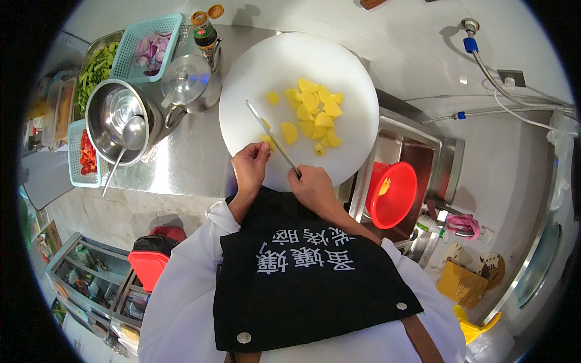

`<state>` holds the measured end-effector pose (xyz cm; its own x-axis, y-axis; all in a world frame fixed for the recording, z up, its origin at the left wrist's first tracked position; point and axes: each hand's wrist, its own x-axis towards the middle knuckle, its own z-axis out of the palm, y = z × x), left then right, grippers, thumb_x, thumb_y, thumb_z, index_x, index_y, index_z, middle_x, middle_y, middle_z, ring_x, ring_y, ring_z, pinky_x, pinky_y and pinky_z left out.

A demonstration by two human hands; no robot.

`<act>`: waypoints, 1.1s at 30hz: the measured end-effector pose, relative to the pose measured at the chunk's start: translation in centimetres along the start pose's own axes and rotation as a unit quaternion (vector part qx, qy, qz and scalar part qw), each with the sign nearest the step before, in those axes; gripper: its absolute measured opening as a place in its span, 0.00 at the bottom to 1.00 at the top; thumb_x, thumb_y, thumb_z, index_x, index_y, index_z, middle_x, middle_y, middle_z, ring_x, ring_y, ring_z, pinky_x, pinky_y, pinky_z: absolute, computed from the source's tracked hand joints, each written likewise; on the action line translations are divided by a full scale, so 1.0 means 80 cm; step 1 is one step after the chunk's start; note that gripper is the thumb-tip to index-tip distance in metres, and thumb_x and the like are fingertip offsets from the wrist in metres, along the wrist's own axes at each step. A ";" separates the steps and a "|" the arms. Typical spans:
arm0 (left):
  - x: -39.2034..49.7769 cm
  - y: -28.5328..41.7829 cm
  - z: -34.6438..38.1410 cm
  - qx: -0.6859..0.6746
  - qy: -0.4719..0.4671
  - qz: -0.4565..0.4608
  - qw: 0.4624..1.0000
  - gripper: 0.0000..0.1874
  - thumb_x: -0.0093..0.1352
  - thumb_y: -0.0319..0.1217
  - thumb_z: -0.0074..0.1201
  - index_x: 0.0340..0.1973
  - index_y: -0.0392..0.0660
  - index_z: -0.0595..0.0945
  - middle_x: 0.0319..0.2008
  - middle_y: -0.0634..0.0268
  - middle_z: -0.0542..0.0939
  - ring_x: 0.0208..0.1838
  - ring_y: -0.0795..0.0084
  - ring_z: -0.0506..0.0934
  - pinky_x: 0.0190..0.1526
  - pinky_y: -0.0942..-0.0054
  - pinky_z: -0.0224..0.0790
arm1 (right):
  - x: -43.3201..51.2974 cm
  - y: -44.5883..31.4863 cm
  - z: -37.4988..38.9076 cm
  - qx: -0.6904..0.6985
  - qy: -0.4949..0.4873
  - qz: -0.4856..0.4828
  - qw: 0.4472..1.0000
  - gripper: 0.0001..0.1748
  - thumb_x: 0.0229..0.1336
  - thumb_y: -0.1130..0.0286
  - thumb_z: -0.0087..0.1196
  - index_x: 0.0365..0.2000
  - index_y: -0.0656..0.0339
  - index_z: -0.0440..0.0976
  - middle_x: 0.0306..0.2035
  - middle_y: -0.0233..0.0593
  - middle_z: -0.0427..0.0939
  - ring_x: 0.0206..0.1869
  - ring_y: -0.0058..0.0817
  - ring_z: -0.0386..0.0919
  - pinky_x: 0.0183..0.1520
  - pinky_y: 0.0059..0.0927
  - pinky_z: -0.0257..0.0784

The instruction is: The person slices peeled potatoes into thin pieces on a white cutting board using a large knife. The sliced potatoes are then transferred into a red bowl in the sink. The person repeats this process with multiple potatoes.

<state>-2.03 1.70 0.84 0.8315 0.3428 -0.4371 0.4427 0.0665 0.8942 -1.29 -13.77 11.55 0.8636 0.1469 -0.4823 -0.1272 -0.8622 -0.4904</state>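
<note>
On a round white cutting board (245, 68) lie several yellow half-round slices (323, 120), which look like potato. My right hand (314, 187) grips a kitchen knife (271, 134) by its handle, the blade slanting up and left over the board. Left of the blade, my left hand (250, 169) has thumb and fingertips pinched at a small yellow piece (268, 141), partly hidden by the fingers. One slice (289, 132) lies just right of the blade, and another (273, 98) sits apart near the knife tip.
Left on the steel counter stand a lidded pot (186, 84), a steel pot (106, 106) with a ladle (134, 132), baskets of onion (122, 54) and red pepper (84, 179), and a sauce bottle (204, 32). A red bucket (399, 195) sits in the sink (435, 159) at right.
</note>
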 end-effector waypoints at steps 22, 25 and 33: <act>-0.002 -0.003 -0.001 0.017 0.001 -0.009 1.000 0.14 0.74 0.34 0.62 0.41 0.31 0.86 0.32 0.61 0.87 0.34 0.77 0.83 0.40 0.75 0.80 | 0.019 -0.013 0.005 0.023 0.024 -0.037 0.999 0.23 0.63 0.59 0.52 0.25 0.71 0.78 0.25 0.64 0.77 0.32 0.63 0.78 0.37 0.55 0.73; -0.002 -0.002 -0.002 0.029 -0.005 -0.004 1.000 0.14 0.74 0.34 0.62 0.41 0.31 0.86 0.32 0.61 0.87 0.34 0.77 0.83 0.39 0.76 0.80 | 0.015 -0.017 0.001 0.019 0.008 -0.025 0.999 0.22 0.63 0.59 0.52 0.25 0.71 0.79 0.25 0.63 0.78 0.31 0.63 0.79 0.38 0.55 0.74; -0.004 -0.005 0.000 0.019 0.000 0.005 1.000 0.14 0.75 0.34 0.61 0.42 0.31 0.86 0.31 0.61 0.87 0.34 0.78 0.83 0.40 0.75 0.80 | 0.011 -0.017 -0.004 -0.006 -0.019 -0.023 1.000 0.22 0.63 0.59 0.51 0.25 0.69 0.80 0.27 0.64 0.80 0.33 0.63 0.80 0.42 0.58 0.76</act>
<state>-2.46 1.59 0.60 0.8366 0.3424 -0.4277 0.4465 0.0262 0.8944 -0.18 -12.58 12.02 0.8492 0.2042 -0.4870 -0.0823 -0.8598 -0.5040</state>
